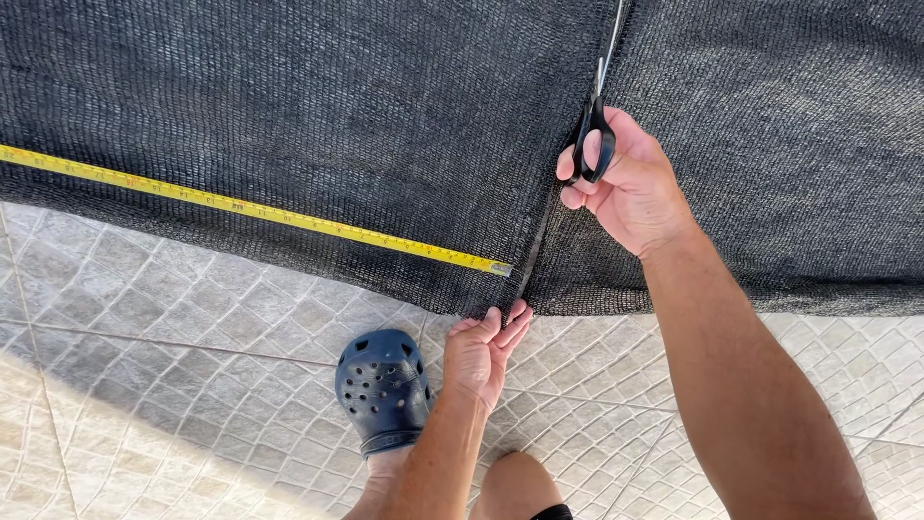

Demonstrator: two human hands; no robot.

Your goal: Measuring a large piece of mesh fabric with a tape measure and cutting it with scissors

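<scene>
Right hand (630, 183): your grip closes on the scissors (592, 135); cut straight
Left hand (481, 351): your fingers pin the mesh (337, 116) edge; keep it taut

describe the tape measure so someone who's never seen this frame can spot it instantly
Start at the black mesh fabric spread over the pale tiled floor. The tape measure lies flat across it, slanting from the left edge down to the cut by the left hand. It is the only bright yellow strip there.
</scene>
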